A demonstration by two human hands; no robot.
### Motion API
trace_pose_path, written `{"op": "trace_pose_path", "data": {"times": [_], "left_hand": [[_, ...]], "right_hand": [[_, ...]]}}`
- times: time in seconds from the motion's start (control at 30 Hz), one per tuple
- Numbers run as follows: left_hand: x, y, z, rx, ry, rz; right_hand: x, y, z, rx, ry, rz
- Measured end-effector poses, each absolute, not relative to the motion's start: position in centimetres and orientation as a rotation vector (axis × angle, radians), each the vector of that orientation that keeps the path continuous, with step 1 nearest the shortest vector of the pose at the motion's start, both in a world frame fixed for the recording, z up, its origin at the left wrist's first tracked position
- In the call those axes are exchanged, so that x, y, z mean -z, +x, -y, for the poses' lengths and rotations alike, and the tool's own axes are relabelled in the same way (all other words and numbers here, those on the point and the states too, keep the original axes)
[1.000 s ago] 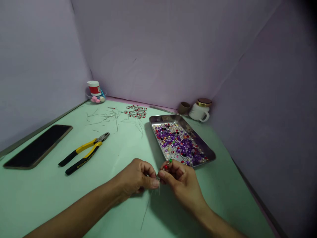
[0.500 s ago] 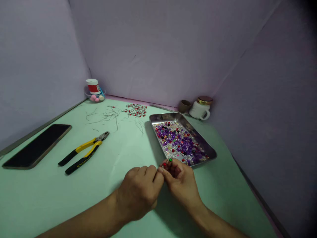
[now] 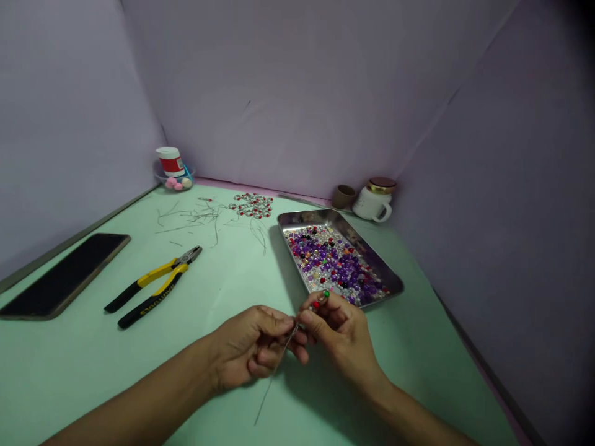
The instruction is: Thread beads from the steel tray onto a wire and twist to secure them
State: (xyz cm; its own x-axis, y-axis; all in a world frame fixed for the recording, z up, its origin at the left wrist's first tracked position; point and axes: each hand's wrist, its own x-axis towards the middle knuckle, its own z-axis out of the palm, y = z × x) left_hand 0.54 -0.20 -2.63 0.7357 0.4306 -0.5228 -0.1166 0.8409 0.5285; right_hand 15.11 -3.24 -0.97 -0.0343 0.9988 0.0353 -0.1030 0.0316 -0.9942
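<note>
Between thumb and fingers, my left hand (image 3: pixel 253 344) pinches a thin wire (image 3: pixel 266 391), whose free end hangs down toward the table. My right hand (image 3: pixel 341 328) meets it fingertip to fingertip, pinching the beaded part of the wire. A red bead (image 3: pixel 317 305) and a green bead (image 3: pixel 326 294) show above the right fingertips. Just behind that hand lies a metal tray (image 3: pixel 381 260) of loose beads (image 3: pixel 346 269), mostly purple and clear. The exact grip on the wire is partly hidden by the fingers.
Pliers (image 3: pixel 160 282) and a dark phone (image 3: pixel 65 272) lie at left. Loose wire pieces (image 3: pixel 198 215) and a red-beaded chain (image 3: pixel 253 205) are farther back. A white mug (image 3: pixel 372 204), a brown cup (image 3: pixel 343 196) and a bowl (image 3: pixel 175 181) holding a red-and-white container (image 3: pixel 171 162) stand by the wall.
My left hand has turned from knuckles up to thumb side up, bringing the hanging wire into view. The beads at my right fingertips have shifted slightly right and up.
</note>
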Motion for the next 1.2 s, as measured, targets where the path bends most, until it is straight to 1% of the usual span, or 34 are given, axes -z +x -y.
{"op": "trace_pose_path", "data": {"times": [0.17, 0.37, 0.43, 0.5, 0.57, 0.6, 0.7, 0.8, 0.87, 0.97, 1.03, 1.1, 1.2], "left_hand": [[2.2, 0.3, 0.1, -0.347, 0.610, -0.730], [0.2, 0.0, -0.3, -0.510, 1.322, -1.001], [-0.2, 0.0, 0.1, -0.538, 1.517, -1.096], [-0.2, 0.1, 0.8, -0.564, 1.715, -1.167], [0.2, 0.3, 1.7, -0.652, 2.005, -1.174], [0.5, 0.5, 2.2, -0.734, 2.181, -1.145], [1.5, 0.9, 3.4, -0.955, 2.684, -1.044], [1.6, 1.0, 3.8, -1.011, 2.899, -0.988], [1.1, 0.9, 3.4, -1.025, 2.702, -0.962], [-0.1, 0.4, 2.1, -0.959, 1.983, -1.119], [-0.6, 0.2, 1.2, -0.838, 1.535, -1.190], [-0.7, 0.2, 0.6, -0.653, 1.207, -1.117], [-0.1, 0.4, 0.3, -0.471, 0.972, -0.997]], "right_hand": [[1.2, 15.3, 3.1, -1.172, -1.192, 1.199], [1.8, 15.4, 3.4, -1.068, -1.268, 1.369], [2.1, 15.5, 3.6, -0.911, -1.269, 1.523], [2.5, 15.5, 3.8, -0.680, -1.249, 1.673], [2.9, 15.5, 3.9, -0.500, -1.234, 1.751], [3.1, 15.4, 3.9, -0.461, -1.242, 1.753], [3.3, 15.0, 3.6, -0.504, -1.316, 1.652], [3.2, 14.7, 3.2, -0.717, -1.326, 1.474], [2.9, 14.7, 3.1, -0.890, -1.265, 1.368], [2.3, 14.9, 3.1, -1.025, -1.187, 1.285], [2.0, 15.0, 3.3, -1.043, -1.178, 1.267], [1.8, 15.1, 3.4, -1.027, -1.195, 1.271], [1.9, 15.2, 3.4, -0.941, -1.217, 1.324]]}}
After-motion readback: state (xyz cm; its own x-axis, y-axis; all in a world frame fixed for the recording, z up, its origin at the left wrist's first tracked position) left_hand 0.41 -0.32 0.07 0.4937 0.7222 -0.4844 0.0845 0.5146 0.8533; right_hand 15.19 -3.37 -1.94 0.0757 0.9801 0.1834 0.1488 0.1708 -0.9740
